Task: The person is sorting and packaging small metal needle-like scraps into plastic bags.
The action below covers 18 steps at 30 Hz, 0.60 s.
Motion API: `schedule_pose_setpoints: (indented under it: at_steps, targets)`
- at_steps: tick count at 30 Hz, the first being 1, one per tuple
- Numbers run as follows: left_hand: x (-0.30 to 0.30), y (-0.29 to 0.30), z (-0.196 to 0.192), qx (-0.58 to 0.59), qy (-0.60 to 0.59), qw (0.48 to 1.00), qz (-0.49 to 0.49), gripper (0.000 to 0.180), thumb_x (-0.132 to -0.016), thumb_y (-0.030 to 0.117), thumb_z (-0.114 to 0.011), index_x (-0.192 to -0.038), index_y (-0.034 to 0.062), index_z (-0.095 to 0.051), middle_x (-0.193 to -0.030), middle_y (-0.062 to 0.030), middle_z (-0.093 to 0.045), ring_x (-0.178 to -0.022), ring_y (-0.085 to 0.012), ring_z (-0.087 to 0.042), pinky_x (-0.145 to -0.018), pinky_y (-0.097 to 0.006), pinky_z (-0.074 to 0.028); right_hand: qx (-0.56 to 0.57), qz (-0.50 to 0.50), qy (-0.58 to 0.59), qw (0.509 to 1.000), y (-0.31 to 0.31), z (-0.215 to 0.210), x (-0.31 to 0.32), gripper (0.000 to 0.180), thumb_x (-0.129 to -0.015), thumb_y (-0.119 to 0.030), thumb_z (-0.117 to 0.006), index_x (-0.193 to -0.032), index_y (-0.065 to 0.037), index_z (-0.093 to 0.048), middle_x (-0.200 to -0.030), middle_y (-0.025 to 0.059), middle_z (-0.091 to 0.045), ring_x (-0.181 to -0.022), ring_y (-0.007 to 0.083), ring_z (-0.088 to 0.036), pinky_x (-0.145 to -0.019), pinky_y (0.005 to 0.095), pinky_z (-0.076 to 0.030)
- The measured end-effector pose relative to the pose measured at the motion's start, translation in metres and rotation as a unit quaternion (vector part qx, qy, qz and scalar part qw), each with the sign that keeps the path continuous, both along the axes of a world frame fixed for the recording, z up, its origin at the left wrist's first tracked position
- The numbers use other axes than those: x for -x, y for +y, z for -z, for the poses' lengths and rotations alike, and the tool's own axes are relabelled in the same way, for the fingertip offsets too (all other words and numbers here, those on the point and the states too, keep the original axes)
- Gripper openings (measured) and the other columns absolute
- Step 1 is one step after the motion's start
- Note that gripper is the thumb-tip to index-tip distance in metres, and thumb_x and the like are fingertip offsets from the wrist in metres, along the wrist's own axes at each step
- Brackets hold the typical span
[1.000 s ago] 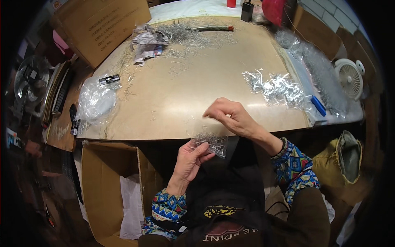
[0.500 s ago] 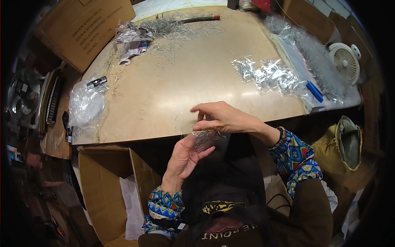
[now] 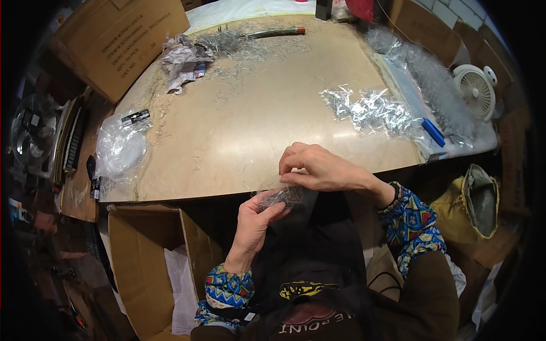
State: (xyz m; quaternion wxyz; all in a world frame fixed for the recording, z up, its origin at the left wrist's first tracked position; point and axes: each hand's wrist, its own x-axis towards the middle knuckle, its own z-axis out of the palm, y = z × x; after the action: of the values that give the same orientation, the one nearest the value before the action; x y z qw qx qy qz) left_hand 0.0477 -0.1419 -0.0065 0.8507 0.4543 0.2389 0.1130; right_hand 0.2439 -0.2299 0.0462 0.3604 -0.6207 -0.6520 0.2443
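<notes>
My left hand (image 3: pixel 250 227) is closed round a small bundle of thin silvery wire pieces (image 3: pixel 289 196), held just off the table's near edge with the thumb across it. Directly above the bundle hovers my right hand (image 3: pixel 324 169), fingers curled and their tips pressed together. Whatever may be in that pinch is too small to make out. On the table (image 3: pixel 239 125), a loose heap of similar silvery pieces (image 3: pixel 227 42) lies at the far left, with strays scattered round it. Shiny clear packets (image 3: pixel 369 111) lie in a cluster at the right.
A clear plastic bag (image 3: pixel 119 148) and crumpled paper (image 3: pixel 185 59) lie on the table's left. At the right are a blue marker-like object (image 3: pixel 433 132), a large clear bag of silvery pieces (image 3: pixel 441 85) and a white fan (image 3: pixel 475 91). An open cardboard box (image 3: pixel 139 250) stands below the near edge.
My right hand has shifted slightly right and its fingers have drawn together. My left thumb has closed over the bundle, and the left hand has tilted a little.
</notes>
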Motion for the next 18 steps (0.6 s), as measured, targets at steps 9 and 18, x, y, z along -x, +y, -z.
schedule_pose_setpoints:
  at_steps: [9,18]
  targets:
    - [-0.005,0.005,-0.009,0.027,-0.024,0.998,-0.049,0.030,-0.086,0.001,-0.064,-0.115,-0.0033,-0.059,-0.105,-0.0105,-0.065,-0.097,-0.0181,-0.065,-0.085,-0.033,-0.057,-0.066,0.073,-0.018,0.995,0.006,-0.005,0.013,0.013,-0.087,-0.013,-0.064,-0.087,-0.001,-0.061,-0.094,0.0103,-0.059,-0.090,0.0256,-0.057,-0.077,0.0343,-0.046]
    - [-0.003,0.010,-0.007,0.099,-0.048,0.992,-0.054,0.031,-0.090,0.005,-0.062,-0.120,-0.0020,-0.056,-0.109,-0.0112,-0.064,-0.099,-0.0186,-0.065,-0.086,-0.034,-0.057,-0.040,0.004,-0.111,0.993,0.000,-0.021,0.010,0.024,-0.094,-0.022,-0.058,-0.098,-0.002,-0.069,-0.100,0.0148,-0.067,-0.093,0.0284,-0.063,-0.083,0.0352,-0.049]
